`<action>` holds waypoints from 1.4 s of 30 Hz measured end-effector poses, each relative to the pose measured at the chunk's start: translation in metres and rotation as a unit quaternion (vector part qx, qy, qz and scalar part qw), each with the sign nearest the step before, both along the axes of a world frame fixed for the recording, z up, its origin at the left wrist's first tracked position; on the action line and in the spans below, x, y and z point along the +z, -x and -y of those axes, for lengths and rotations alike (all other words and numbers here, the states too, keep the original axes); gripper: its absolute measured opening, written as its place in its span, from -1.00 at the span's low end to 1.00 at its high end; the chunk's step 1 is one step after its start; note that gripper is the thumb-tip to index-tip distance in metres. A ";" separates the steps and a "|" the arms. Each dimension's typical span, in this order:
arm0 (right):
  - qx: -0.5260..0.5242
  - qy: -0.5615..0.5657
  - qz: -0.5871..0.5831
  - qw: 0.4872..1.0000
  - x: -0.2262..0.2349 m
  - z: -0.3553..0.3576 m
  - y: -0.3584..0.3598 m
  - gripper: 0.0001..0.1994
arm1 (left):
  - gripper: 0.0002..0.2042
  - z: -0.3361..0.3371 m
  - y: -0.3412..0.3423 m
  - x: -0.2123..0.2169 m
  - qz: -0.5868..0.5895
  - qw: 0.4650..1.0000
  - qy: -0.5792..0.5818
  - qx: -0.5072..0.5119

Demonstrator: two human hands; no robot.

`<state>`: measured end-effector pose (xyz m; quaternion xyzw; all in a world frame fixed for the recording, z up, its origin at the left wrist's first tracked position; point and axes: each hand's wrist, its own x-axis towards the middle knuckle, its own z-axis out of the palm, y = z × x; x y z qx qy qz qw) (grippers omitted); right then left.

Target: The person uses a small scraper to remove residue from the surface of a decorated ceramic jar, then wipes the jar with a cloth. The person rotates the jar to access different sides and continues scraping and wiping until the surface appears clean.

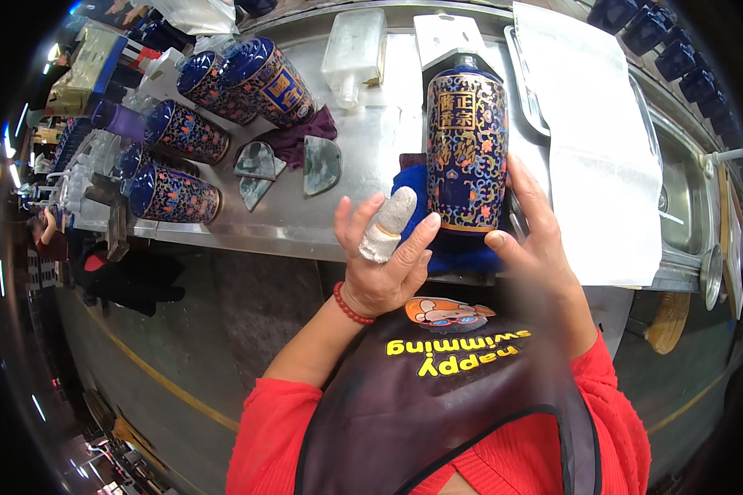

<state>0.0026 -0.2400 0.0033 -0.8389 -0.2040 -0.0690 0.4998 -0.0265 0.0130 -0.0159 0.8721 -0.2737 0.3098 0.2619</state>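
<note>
A dark blue bottle [468, 157] with a floral pattern, gold lettering panels and a short clear neck lies in front of me, its base towards me, on a blue cloth [411, 183]. My right hand [545, 235] grips its lower right side, thumb at the base corner and fingers along the edge. At the lower left of the bottle is my left hand [392, 252], fingers spread and holding nothing. One of its fingers wears a grey-white cloth cover [390, 223]. The thumb tip is right beside the base corner; I cannot tell whether it touches.
Several similar bottles [176, 194] stand on the metal table [371, 136] to the left. Green marbled stone-like pieces [322, 165] lie by a purple cloth [309, 136]. A clear bottle [355, 49] lies at the back. White paper [604, 157] covers the right, beside a sink [685, 206].
</note>
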 end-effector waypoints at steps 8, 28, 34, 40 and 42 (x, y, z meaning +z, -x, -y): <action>0.007 -0.013 0.007 1.000 0.000 0.001 -0.002 -0.09 | -0.59 0.007 0.000 -0.005 0.037 0.999 -0.018 -0.025; -0.072 -0.219 -0.091 0.969 0.010 0.020 0.018 -0.68 | -0.36 0.019 -0.028 0.005 -0.072 0.994 0.037 -0.076; -0.064 -0.273 -0.132 0.951 0.000 0.008 0.017 -0.77 | -0.48 0.018 -0.006 -0.002 -0.043 0.996 0.012 -0.079; -0.067 -0.254 -0.135 0.955 -0.008 0.005 0.015 -0.79 | -0.54 0.013 -0.007 0.004 -0.027 0.994 -0.022 -0.106; -0.069 -0.262 -0.149 0.951 -0.008 0.005 0.015 -0.79 | -0.56 0.013 -0.009 0.009 -0.009 0.992 -0.029 -0.123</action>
